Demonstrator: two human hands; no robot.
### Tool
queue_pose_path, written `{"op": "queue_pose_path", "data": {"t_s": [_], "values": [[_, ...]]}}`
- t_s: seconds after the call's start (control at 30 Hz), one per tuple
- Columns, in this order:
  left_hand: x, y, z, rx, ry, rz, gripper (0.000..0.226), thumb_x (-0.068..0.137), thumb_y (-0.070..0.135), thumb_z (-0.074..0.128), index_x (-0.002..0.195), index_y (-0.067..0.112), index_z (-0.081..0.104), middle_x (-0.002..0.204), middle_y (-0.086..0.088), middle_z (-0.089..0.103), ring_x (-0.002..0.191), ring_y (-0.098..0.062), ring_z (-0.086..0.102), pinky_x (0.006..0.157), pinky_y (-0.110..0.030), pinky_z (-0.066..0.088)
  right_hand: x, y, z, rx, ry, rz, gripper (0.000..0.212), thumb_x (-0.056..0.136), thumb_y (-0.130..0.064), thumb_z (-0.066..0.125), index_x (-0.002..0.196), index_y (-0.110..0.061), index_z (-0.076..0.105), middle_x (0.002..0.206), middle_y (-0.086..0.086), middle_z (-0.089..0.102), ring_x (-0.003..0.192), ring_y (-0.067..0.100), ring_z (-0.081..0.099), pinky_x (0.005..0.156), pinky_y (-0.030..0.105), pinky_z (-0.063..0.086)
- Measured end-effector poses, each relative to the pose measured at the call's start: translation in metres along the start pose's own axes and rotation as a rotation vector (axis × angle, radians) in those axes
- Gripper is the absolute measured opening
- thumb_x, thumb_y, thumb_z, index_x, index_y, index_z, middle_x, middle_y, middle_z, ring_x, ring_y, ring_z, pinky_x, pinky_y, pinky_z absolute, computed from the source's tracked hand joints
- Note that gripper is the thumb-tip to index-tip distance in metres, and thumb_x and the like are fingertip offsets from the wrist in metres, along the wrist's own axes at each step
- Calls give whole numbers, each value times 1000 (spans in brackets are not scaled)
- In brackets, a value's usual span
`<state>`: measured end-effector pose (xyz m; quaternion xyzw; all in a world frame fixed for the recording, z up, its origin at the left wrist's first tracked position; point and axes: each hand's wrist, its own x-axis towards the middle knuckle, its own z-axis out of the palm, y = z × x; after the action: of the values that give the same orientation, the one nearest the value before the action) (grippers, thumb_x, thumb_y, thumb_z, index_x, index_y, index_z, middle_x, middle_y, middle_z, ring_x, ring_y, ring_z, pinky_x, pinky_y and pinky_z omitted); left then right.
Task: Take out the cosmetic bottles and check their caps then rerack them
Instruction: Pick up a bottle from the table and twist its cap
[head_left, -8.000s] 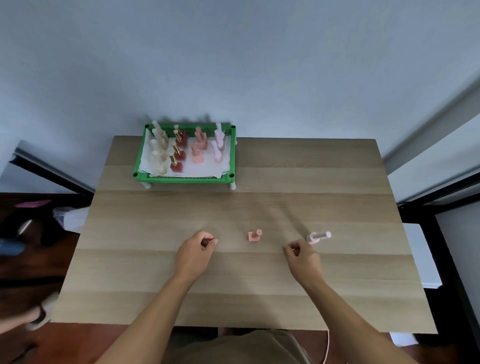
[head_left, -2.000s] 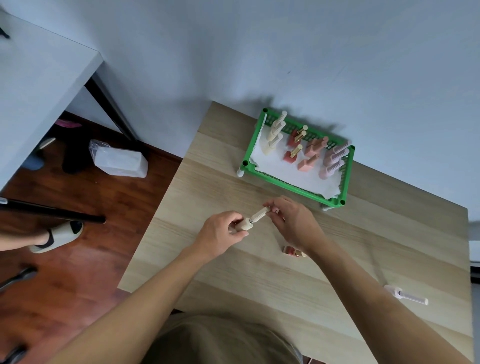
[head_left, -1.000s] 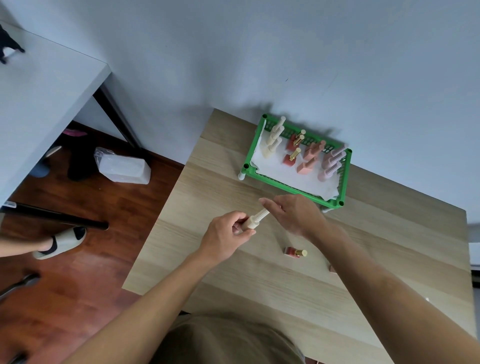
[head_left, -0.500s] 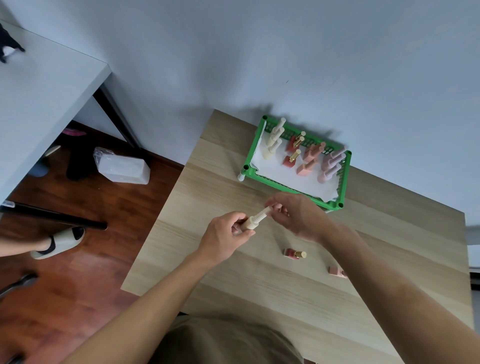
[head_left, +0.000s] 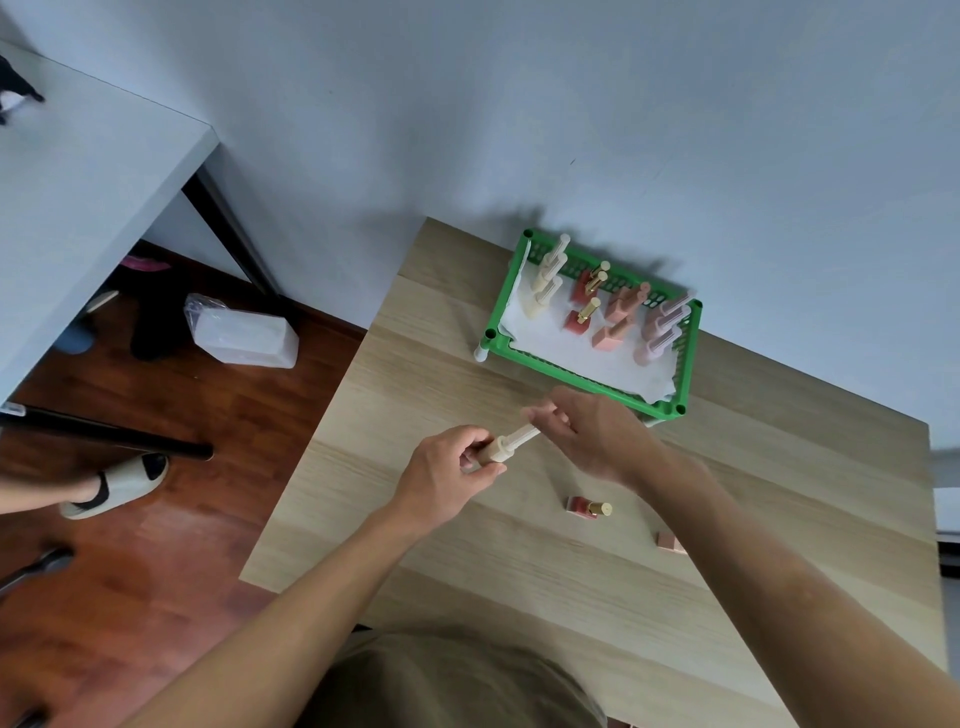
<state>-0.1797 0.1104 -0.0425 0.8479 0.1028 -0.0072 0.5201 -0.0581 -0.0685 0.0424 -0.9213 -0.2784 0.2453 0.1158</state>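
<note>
A cream bottle (head_left: 503, 447) is held above the table (head_left: 415, 374), its base gripped in the left hand (head_left: 448, 480) to steady it while the right hand (head_left: 592, 434) pinches its cap, likely testing tightness. The green rack (head_left: 582, 382) sits just beyond the right hand.

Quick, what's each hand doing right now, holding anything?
Left hand: closed around the base of the cream bottle.
Right hand: fingers pinching the same bottle's long cap.
</note>
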Motion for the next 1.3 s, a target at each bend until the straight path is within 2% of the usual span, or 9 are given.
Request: {"op": "queue_pose_path", "data": {"t_s": [0.1,0.2,0.3,0.53,0.7,0.8,0.87,1.07,1.3], "values": [[1,-2,0,8,-3,0,31,78,27,84,103,15,70,91,9,72,79,-14,67,74,-34,56,-4,3,-4,31,-15,-156,31,95,-43,60,124,-34,52,109,-14,63,80,0,62,76,25,55],[2,-2,0,7,-6,10,31,78,27,84,103,16,70,91,10,72,80,-12,67,73,-32,56,-7,0,-6,24,-9,-197,28,96,-29,62,122,-34,55,109,-15,59,84,4,61,78,27,54],[2,-3,0,8,-20,26,32,78,27,84,105,16,70,92,9,72,79,-12,66,72,-31,55,-7,-2,-2,0,11,-169,17,98,-33,56,113,-27,61,97,-15,56,81,7,59,76,31,54],[6,-9,-1,61,-23,75,30,78,24,83,103,15,69,93,8,70,78,-9,64,71,-30,54,-7,-7,17,-91,6,41,38,101,-53,39,95,-22,59,69,-9,55,64,16,57,65,37,53],[8,-17,0,134,-57,85,33,78,28,83,104,16,68,98,10,67,84,-6,63,71,-26,54,-9,-12,26,-60,-5,80,38,100,-53,43,99,-21,63,72,-7,57,69,20,60,69,39,54],[11,-22,2,208,-64,94,34,76,33,83,103,20,67,96,15,57,86,-3,54,69,-15,40,-11,-13,32,-29,-7,77,38,99,-54,44,99,-22,63,74,-6,60,69,20,60,62,34,46],[13,-25,5,217,-75,98,33,77,31,83,103,19,67,94,15,55,86,-4,51,70,-17,38,-13,-11,36,-4,-10,63,38,100,-54,44,102,-23,64,79,-5,65,69,18,59,59,32,42],[13,-39,13,185,-120,60,28,78,19,81,102,10,69,95,2,63,89,-18,61,78,-39,53,-29,15,36,40,-1,122,21,101,-39,49,106,-26,65,100,-5,71,82,15,67,76,33,53],[14,-45,18,157,-121,77,24,77,11,80,99,10,71,94,0,66,88,-19,62,79,-39,53,-72,55,35,105,86,260,16,100,-36,52,106,-29,65,106,-10,62,79,11,63,70,35,53]]}}
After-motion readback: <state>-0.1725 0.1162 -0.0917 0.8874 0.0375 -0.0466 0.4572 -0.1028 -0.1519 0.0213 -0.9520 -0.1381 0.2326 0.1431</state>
